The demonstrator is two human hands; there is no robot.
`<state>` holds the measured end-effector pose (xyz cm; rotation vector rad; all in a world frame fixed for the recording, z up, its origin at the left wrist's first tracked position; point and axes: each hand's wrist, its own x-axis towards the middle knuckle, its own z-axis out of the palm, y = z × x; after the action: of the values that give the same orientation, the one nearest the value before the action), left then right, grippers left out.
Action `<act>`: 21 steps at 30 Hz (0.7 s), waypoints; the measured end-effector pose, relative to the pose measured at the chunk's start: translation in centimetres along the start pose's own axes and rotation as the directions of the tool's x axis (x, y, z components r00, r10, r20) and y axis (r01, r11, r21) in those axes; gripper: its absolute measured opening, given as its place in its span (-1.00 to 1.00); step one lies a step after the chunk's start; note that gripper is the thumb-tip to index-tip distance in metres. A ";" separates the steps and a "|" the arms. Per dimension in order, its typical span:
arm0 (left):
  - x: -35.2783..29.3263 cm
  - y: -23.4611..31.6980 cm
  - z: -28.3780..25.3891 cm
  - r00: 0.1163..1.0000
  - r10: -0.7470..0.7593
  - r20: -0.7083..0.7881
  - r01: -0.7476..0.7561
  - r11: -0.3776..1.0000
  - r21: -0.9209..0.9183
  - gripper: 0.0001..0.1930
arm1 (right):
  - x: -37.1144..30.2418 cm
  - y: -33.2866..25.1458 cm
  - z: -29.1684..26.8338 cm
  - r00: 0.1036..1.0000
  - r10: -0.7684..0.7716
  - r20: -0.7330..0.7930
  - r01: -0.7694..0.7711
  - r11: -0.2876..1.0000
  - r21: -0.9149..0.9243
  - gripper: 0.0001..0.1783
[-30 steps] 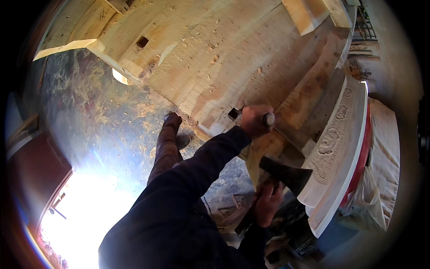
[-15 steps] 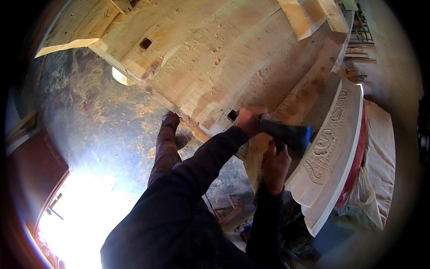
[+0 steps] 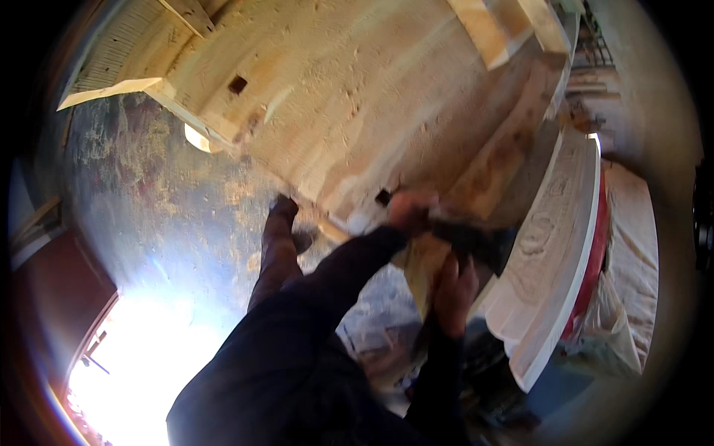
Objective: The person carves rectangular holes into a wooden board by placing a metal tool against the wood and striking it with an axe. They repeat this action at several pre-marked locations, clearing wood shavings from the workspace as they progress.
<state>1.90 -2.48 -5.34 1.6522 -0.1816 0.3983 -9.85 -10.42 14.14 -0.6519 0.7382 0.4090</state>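
Observation:
My left hand (image 3: 413, 211) is closed round the left end of a dark, thick cylindrical tool (image 3: 476, 241), which looks like a power tool. It is held over the near right edge of a large wooden panel (image 3: 327, 111), beside a small square hole (image 3: 383, 197). Just below the tool, my right hand (image 3: 455, 291) has its fingers curled up against the tool's underside. What lies inside those fingers is hidden. Motion smears both hands and the tool, and its working end does not show.
A carved pale wooden piece (image 3: 543, 238) with a curved edge stands close on the right, beside pale cloth (image 3: 628, 260). Wooden blocks (image 3: 491, 33) rise from the panel's far right. My leg (image 3: 277, 238) stands on the dusty floor (image 3: 163, 193) at left.
The left hand and tool have shifted slightly left and down in the picture, and the right hand slightly down. The view has moved a little. The holds look the same.

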 end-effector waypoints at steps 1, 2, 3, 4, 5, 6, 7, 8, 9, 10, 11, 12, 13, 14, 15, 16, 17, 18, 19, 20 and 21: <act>0.2 -0.1 -0.2 0.999 0.045 0.006 -0.045 0.999 0.020 -0.67 | 0.2 0.1 2.4 0.939 -0.294 -0.178 0.142 0.805 -0.576 -0.72; -2.1 1.4 -0.9 0.998 0.052 0.036 -0.053 0.998 0.020 -0.69 | -0.7 1.1 3.3 0.771 -0.610 -0.184 0.032 0.325 -0.945 -0.73; -3.6 2.4 -1.3 0.996 0.060 0.068 -0.061 0.998 0.018 -0.70 | -1.6 2.0 2.7 0.763 -0.612 -0.206 0.038 0.361 -0.932 -0.74; -2.8 1.5 -1.1 0.992 0.087 0.093 -0.090 0.995 0.031 -0.79 | -1.9 2.4 2.4 0.761 -0.622 -0.185 0.086 0.378 -0.922 -0.74; -3.3 0.6 -0.9 0.988 0.088 0.130 -0.094 0.995 0.042 -0.85 | -2.5 3.0 1.6 0.761 -0.621 -0.188 0.106 0.404 -0.908 -0.75; -3.8 -0.2 -0.5 0.982 0.089 0.167 -0.099 0.994 0.051 -0.86 | -2.7 3.3 0.9 0.763 -0.610 -0.215 0.066 0.405 -0.912 -0.74; 0.7 2.0 0.1 0.981 -0.065 0.184 0.065 0.998 0.007 -0.79 | -3.3 3.5 -0.3 0.753 -0.605 -0.259 0.017 0.412 -0.911 -0.73; 5.1 2.1 0.7 0.907 -0.311 0.283 0.279 0.949 0.150 -0.79 | -3.9 4.0 -0.6 0.760 -0.583 -0.286 -0.029 0.410 -0.912 -0.73; 8.1 1.7 1.6 0.778 -0.531 0.336 0.447 0.844 0.297 -0.79 | -4.3 4.0 -0.5 0.776 -0.579 -0.250 -0.042 0.347 -0.937 -0.73; 7.9 1.6 2.0 0.843 -0.464 0.272 0.406 0.881 0.243 -0.78 | -4.7 3.9 -0.3 0.782 -0.585 -0.216 -0.051 0.285 -0.957 -0.72; 7.1 1.5 2.0 0.895 -0.393 0.211 0.355 0.914 0.196 -0.77 | -5.2 4.3 -0.3 0.785 -0.590 -0.189 -0.060 0.232 -0.971 -0.72; 6.2 1.5 1.9 0.936 -0.320 0.143 0.299 0.942 0.153 -0.76 | -5.6 4.6 -0.7 0.769 -0.615 -0.173 -0.065 0.194 -0.979 -0.72; 4.8 2.5 1.5 0.929 -0.301 0.216 0.270 0.949 0.160 -0.75 | -6.4 5.1 -1.5 0.760 -0.630 -0.163 -0.082 0.157 -0.984 -0.72; 3.9 4.1 0.9 0.919 -0.272 0.285 0.233 0.959 0.162 -0.75 | -6.8 5.2 -2.0 0.748 -0.648 -0.145 -0.093 0.115 -0.989 -0.72; 3.5 5.1 0.5 0.909 -0.233 0.347 0.187 0.969 0.160 -0.74 | -6.7 5.3 -2.0 0.733 -0.669 -0.120 -0.072 0.100 -0.992 -0.72; 2.6 5.6 0.0 0.938 -0.159 0.309 0.142 0.987 0.076 -0.74 | -6.8 5.8 -1.9 0.724 -0.682 -0.101 -0.059 0.085 -0.995 -0.73; 1.3 6.2 -0.1 0.959 -0.095 0.268 0.103 0.995 -0.015 -0.73 | -7.2 6.2 -1.8 0.713 -0.695 -0.092 -0.062 0.069 -0.996 -0.73; 0.4 6.4 -0.3 0.975 -0.035 0.218 0.059 0.993 -0.104 -0.73 | -7.5 6.6 -1.6 0.725 -0.670 -0.159 -0.083 0.145 -0.986 -0.74; 0.5 6.4 -0.6 0.982 -0.015 0.189 0.035 0.994 -0.102 -0.72 | -7.5 6.6 -1.4 0.733 -0.646 -0.212 -0.087 0.221 -0.972 -0.75; 0.5 6.3 -1.0 0.987 0.005 0.159 0.011 0.995 -0.100 -0.71 | -7.6 6.5 -1.2 0.742 -0.617 -0.263 -0.092 0.295 -0.951 -0.75; 0.7 6.4 -1.2 0.991 0.025 0.130 -0.013 0.995 -0.097 -0.70 | -7.6 6.4 -1.1 0.751 -0.617 -0.234 -0.075 0.272 -0.959 -0.76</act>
<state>0.14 -1.98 0.92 1.5835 -0.3104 0.2913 -19.01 -7.37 16.50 -2.1568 0.8908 0.2405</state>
